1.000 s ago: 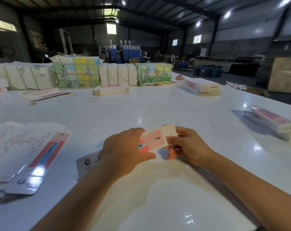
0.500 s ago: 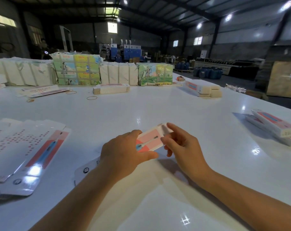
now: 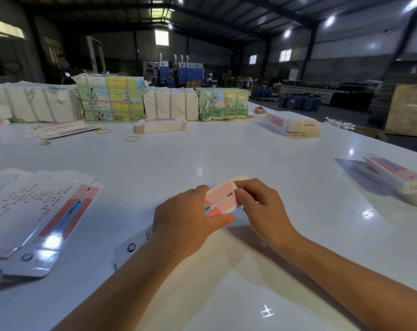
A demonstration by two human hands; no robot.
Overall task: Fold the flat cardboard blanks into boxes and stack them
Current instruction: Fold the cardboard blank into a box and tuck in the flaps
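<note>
**Holding one box blank in two hands**

Holding a cardboard blank just above the white table, a person stands at the near edge. The blank is long and thin, pink at the far end and white at the near end. It lies slanted across the table's near middle.

The left hand is wrapped over the middle of the blank, thumb curled under the pink part. The right hand pinches the far end of the blank with its fingertips.

To the left of the blank, a pile of flat blanks lies on the table. To the right of the blank, near the table's right edge, sit finished boxes, one on top of another. Far behind the blank, more boxes are stacked. Wrapped bundles stand in a row along the table's far side. A few rubber bands lie in front of them.
</note>
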